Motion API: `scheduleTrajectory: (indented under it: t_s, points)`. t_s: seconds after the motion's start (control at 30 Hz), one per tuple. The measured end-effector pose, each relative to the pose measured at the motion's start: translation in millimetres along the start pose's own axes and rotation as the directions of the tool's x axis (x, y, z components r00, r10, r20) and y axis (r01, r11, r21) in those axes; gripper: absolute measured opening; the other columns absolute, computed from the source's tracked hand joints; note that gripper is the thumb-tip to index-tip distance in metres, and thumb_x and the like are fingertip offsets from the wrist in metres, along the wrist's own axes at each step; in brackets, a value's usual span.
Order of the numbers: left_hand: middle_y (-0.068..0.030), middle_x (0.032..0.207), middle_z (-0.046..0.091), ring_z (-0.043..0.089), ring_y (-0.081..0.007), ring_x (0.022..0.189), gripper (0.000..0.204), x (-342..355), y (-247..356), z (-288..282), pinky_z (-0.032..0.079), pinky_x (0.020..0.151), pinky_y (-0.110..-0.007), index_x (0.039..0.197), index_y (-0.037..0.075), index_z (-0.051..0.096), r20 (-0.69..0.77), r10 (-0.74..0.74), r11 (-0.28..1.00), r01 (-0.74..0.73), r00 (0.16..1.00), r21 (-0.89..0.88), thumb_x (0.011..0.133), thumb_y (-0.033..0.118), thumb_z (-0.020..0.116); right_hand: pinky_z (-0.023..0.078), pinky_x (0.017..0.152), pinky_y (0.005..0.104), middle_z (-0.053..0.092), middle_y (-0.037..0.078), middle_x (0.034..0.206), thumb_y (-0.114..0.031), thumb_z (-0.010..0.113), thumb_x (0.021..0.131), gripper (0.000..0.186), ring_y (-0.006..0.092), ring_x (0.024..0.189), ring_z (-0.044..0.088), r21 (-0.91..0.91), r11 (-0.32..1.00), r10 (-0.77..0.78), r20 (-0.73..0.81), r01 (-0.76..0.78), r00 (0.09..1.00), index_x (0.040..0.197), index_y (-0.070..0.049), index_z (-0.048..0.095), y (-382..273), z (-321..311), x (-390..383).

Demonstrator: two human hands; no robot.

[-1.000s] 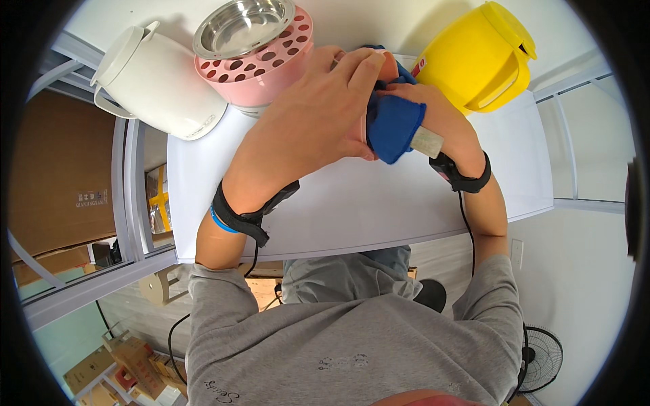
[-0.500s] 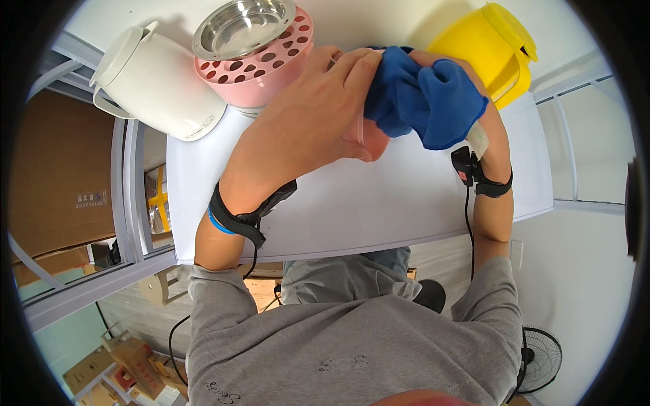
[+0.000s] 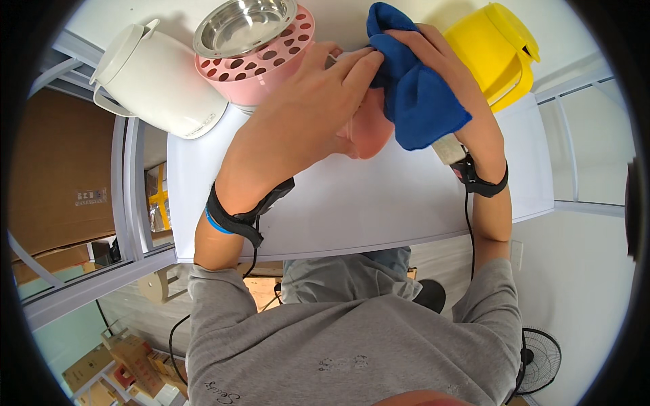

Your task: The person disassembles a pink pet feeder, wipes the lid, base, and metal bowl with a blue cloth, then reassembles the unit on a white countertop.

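My left hand [image 3: 311, 108] is wrapped round a salmon-pink container [image 3: 374, 128], whose upper part is hidden by the fingers and the cloth. My right hand [image 3: 455, 68] grips a bunched blue cloth [image 3: 426, 101] against the right side of the container. One end of the cloth sticks up above the right fingers, and the rest hangs down toward the table. A pale beige block-like piece [image 3: 449, 149] shows below the cloth by my right wrist; I cannot make out its kind.
A white jug [image 3: 159, 84] stands at the back left. Beside it a steel bowl [image 3: 244, 27] sits on a pink holder with round holes [image 3: 261, 76]. A yellow lidded jug [image 3: 491, 57] is at the back right. Beneath my hands lies the white table [image 3: 352, 210].
My right hand has shifted upward and left, turning the cloth so one end now points up. More of the pink container's side shows. My left hand has hardly moved.
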State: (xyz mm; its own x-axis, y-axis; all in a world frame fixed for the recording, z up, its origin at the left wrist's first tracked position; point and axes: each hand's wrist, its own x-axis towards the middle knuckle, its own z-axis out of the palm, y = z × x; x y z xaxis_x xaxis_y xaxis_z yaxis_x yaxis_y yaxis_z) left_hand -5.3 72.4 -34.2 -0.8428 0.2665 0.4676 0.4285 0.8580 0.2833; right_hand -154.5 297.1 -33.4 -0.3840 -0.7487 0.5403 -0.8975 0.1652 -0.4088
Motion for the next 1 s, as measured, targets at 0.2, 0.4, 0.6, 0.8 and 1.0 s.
scheduleTrajectory:
  t_s: [0.2, 0.4, 0.6, 0.8, 1.0]
  points:
    - [-0.0120, 0.141, 0.071, 0.057, -0.0396, 0.138, 0.120, 0.9, 1.6, 0.8, 0.055, 0.111, -0.050, 0.167, 0.013, 0.050, -0.007, 0.013, 1.000, -0.013, 1.000, -0.011, 0.061, 0.012, 0.106, 0.060, 0.094, 0.0466, 0.067, 0.013, 0.124, -0.006, 0.083, 0.085, 0.063, 0.0435, 0.115, 0.072, -0.319, 0.943, 0.083, -0.037, -0.091, 0.996, 0.145, -0.013, 0.064, 28.4, 11.5, -26.3]
    - [-0.0057, 0.154, 0.067, 0.059, -0.0385, 0.127, 0.108, 1.6, 2.0, -0.6, 0.058, 0.109, -0.044, 0.158, 0.004, 0.056, -0.010, 0.029, 0.999, -0.028, 1.000, 0.038, 0.062, 0.014, 0.103, 0.061, 0.094, 0.0474, 0.068, 0.014, 0.127, -0.010, 0.085, 0.083, 0.064, 0.0414, 0.118, 0.072, -0.414, 0.907, 0.072, -0.028, -0.077, 0.997, 0.143, -0.011, 0.064, 20.2, 13.5, -21.8]
    - [-0.0090, 0.152, 0.069, 0.056, -0.0417, 0.147, 0.122, -0.9, 3.9, -1.2, 0.054, 0.118, -0.053, 0.169, 0.019, 0.050, 0.013, 0.009, 1.000, -0.009, 1.000, 0.009, 0.062, 0.013, 0.106, 0.062, 0.096, 0.0445, 0.071, 0.010, 0.134, -0.012, 0.073, 0.095, 0.040, 0.0385, 0.120, 0.074, -0.361, 0.931, -0.079, -0.069, 0.049, 0.995, 0.135, -0.014, 0.071, 7.9, 9.5, -3.7]
    - [-0.0082, 0.169, 0.058, 0.055, -0.0406, 0.152, 0.125, 2.4, -1.7, -5.1, 0.055, 0.120, -0.053, 0.171, 0.019, 0.050, 0.027, 0.069, 0.996, -0.071, 0.997, 0.057, 0.060, 0.015, 0.107, 0.063, 0.094, 0.0394, 0.073, 0.005, 0.124, -0.010, 0.068, 0.100, 0.032, 0.0364, 0.108, 0.077, -0.364, 0.930, 0.011, -0.124, -0.055, 0.992, 0.129, -0.019, 0.074, 11.3, 7.7, -4.3]
    - [-0.0111, 0.183, 0.041, 0.049, -0.0422, 0.162, 0.128, 1.1, 5.1, -19.1, 0.055, 0.121, -0.055, 0.176, 0.020, 0.042, 0.022, -0.125, 0.990, 0.126, 0.992, -0.065, 0.067, 0.027, 0.108, 0.059, 0.102, 0.0323, 0.074, 0.007, 0.124, -0.004, 0.072, 0.094, 0.031, 0.0326, 0.112, 0.075, -0.280, 0.947, 0.090, -0.233, -0.155, 0.968, 0.125, -0.010, 0.075, 6.2, -1.8, -1.7]
